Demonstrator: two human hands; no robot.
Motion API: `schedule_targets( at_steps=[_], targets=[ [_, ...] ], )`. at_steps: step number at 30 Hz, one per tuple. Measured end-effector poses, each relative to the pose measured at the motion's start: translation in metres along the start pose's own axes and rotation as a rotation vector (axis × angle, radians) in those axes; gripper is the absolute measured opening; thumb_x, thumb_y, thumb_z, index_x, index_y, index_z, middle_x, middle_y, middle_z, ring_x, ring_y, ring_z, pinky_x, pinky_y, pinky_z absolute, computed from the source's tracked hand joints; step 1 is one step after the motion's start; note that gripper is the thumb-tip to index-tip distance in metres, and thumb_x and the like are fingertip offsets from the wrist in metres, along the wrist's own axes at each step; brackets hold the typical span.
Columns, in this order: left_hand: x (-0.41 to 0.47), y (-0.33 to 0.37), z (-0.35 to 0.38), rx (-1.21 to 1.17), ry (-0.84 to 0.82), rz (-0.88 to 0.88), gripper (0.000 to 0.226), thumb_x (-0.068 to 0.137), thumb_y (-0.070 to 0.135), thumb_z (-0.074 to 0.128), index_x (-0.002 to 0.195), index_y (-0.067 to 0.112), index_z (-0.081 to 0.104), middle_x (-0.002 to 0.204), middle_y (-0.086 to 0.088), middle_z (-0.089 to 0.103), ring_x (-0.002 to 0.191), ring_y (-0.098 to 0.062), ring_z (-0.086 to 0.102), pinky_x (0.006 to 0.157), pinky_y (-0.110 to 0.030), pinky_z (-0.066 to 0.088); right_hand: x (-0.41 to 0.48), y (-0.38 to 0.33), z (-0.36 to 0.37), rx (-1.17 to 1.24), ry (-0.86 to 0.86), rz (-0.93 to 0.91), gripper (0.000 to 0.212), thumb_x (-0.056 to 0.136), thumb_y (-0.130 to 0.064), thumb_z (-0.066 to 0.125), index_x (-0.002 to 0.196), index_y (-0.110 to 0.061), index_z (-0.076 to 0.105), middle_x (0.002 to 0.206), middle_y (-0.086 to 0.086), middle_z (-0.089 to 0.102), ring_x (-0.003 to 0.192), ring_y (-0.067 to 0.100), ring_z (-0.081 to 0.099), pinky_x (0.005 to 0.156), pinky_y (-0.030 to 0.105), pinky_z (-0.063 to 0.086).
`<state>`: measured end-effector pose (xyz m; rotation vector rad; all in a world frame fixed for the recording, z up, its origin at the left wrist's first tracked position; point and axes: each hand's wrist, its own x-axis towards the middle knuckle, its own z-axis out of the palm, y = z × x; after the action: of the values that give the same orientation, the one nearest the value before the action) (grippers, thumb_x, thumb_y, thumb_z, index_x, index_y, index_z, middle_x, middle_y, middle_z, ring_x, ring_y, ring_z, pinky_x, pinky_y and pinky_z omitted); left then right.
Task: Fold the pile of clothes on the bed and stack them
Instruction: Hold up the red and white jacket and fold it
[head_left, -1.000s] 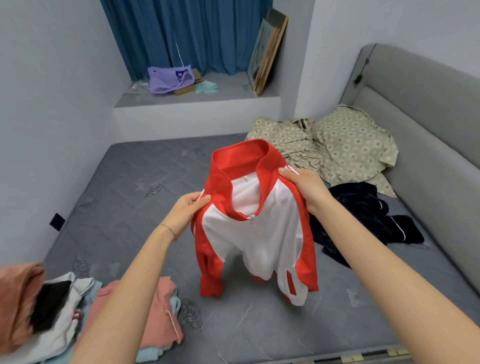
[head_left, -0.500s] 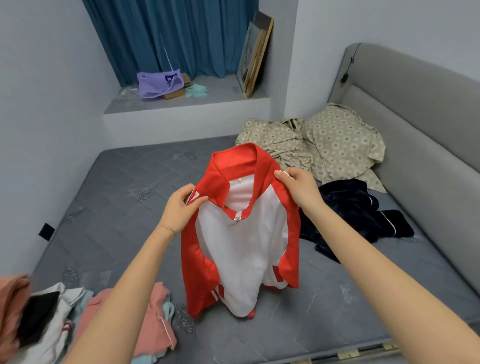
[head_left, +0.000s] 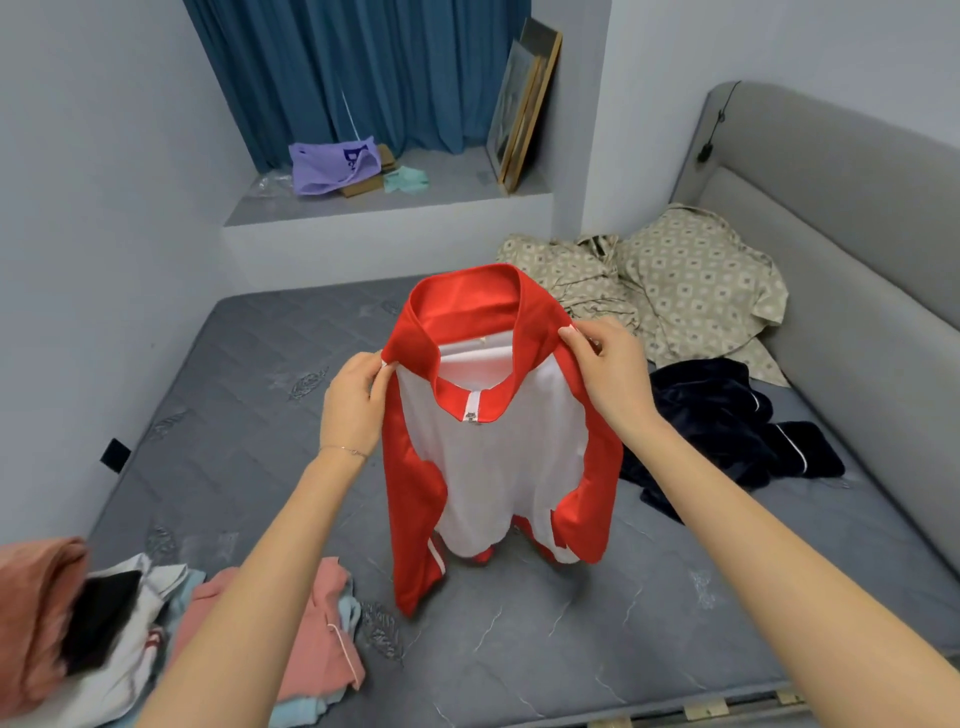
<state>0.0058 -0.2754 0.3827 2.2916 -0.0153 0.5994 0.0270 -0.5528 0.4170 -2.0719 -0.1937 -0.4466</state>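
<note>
Above the bed (head_left: 249, 395): a red and white jacket (head_left: 493, 457) is held upright by its shoulders with the zipped front towards the camera, so that it hangs straight and its shape can be read before folding.
Left hand (head_left: 353, 405): the shoulder seam beside the collar is pinched between thumb and curled fingers.
Right hand (head_left: 608, 374): the opposite shoulder is pinched in the same way at about the same height, so the garment is kept level and even.
Sleeves: both are left hanging down the sides, judged to be kept loose so that they can be turned in once the jacket is laid down.
Hem: it is brought low to the mattress; whether it touches cannot be told.
Near left corner: a rumpled heap of clothes (head_left: 156, 613) in pink, white, pale blue and black is kept at the bed's edge, within reach of the left arm.
Right of the jacket: a navy garment (head_left: 727, 421) is lying crumpled on the mattress, judged to be waiting its turn.
By the headboard (head_left: 857, 218): patterned bedding (head_left: 691, 280) is bunched in the far corner, well apart from the folding spot.
Step in hand: the jacket is judged to be squared up for laying flat; no fold is yet made.
</note>
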Motion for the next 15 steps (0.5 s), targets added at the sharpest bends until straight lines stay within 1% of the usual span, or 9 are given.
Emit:
schedule_targets(
  at_steps=[1,3,5,6,8,10,12,15],
  targets=[
    [-0.002,0.003,-0.004,-0.022,0.005,-0.001,0.029,0.099,0.016,0.049,0.073,0.004,0.056,0.071,-0.002,0.050,0.067,-0.010,0.044,0.064,-0.024,0.034,0.000,-0.005,-0.001,0.006,0.009,-0.011,0.045,0.096,-0.022,0.055,0.054,-0.025,0.040,0.057,-0.005,0.042,0.065,0.005,0.042,0.061,0.021,0.029],
    [-0.003,0.013,-0.013,-0.109,0.000,-0.028,0.033,0.100,0.017,0.047,0.069,0.008,0.051,0.064,0.002,0.043,0.060,-0.007,0.038,0.059,-0.021,0.031,0.000,-0.014,-0.001,0.008,0.031,-0.021,0.046,0.096,-0.023,0.054,0.054,-0.030,0.036,0.055,-0.007,0.040,0.061,0.006,0.040,0.059,0.026,0.029],
    [-0.002,0.021,-0.020,-0.191,-0.018,-0.077,0.035,0.099,0.016,0.048,0.065,0.005,0.048,0.061,0.002,0.037,0.057,-0.006,0.032,0.055,-0.023,0.027,0.000,-0.021,-0.001,-0.002,0.053,-0.012,0.046,0.097,-0.024,0.052,0.054,-0.028,0.034,0.053,-0.007,0.037,0.057,0.009,0.038,0.057,0.033,0.028],
    [-0.003,0.025,-0.024,-0.228,-0.020,-0.095,0.034,0.098,0.015,0.049,0.066,0.004,0.048,0.061,0.000,0.037,0.058,-0.005,0.031,0.057,-0.024,0.027,0.000,-0.024,-0.001,-0.009,0.061,-0.004,0.046,0.097,-0.024,0.050,0.054,-0.025,0.034,0.053,-0.007,0.038,0.056,0.011,0.037,0.057,0.035,0.028],
    [-0.004,0.029,-0.031,-0.298,-0.013,-0.105,0.027,0.096,0.014,0.053,0.074,-0.002,0.052,0.067,-0.010,0.043,0.064,-0.010,0.037,0.061,-0.029,0.031,-0.001,-0.030,0.001,-0.020,0.077,0.019,0.044,0.098,-0.024,0.048,0.056,-0.022,0.037,0.054,-0.004,0.040,0.055,0.012,0.038,0.058,0.035,0.027],
    [-0.007,0.032,-0.039,-0.318,0.003,-0.093,0.020,0.094,0.013,0.055,0.081,-0.003,0.055,0.072,-0.018,0.049,0.067,-0.013,0.040,0.063,-0.028,0.034,-0.004,-0.035,0.003,-0.020,0.101,0.035,0.042,0.099,-0.023,0.047,0.058,-0.022,0.038,0.056,-0.005,0.041,0.056,0.010,0.038,0.059,0.034,0.027],
    [-0.010,0.035,-0.048,-0.302,0.013,-0.069,0.021,0.094,0.013,0.055,0.078,0.001,0.052,0.069,-0.015,0.045,0.064,-0.010,0.037,0.059,-0.023,0.031,-0.012,-0.042,0.004,-0.002,0.127,0.032,0.041,0.098,-0.023,0.049,0.058,-0.022,0.038,0.056,-0.005,0.041,0.057,0.011,0.039,0.059,0.034,0.029],
    [-0.014,0.038,-0.061,-0.313,0.033,-0.048,0.029,0.095,0.016,0.054,0.069,0.012,0.042,0.065,-0.004,0.034,0.059,-0.007,0.028,0.056,-0.022,0.026,-0.024,-0.054,0.004,0.028,0.152,0.014,0.041,0.096,-0.024,0.051,0.058,-0.017,0.039,0.055,-0.003,0.040,0.055,0.011,0.036,0.059,0.036,0.030]
  ],
)
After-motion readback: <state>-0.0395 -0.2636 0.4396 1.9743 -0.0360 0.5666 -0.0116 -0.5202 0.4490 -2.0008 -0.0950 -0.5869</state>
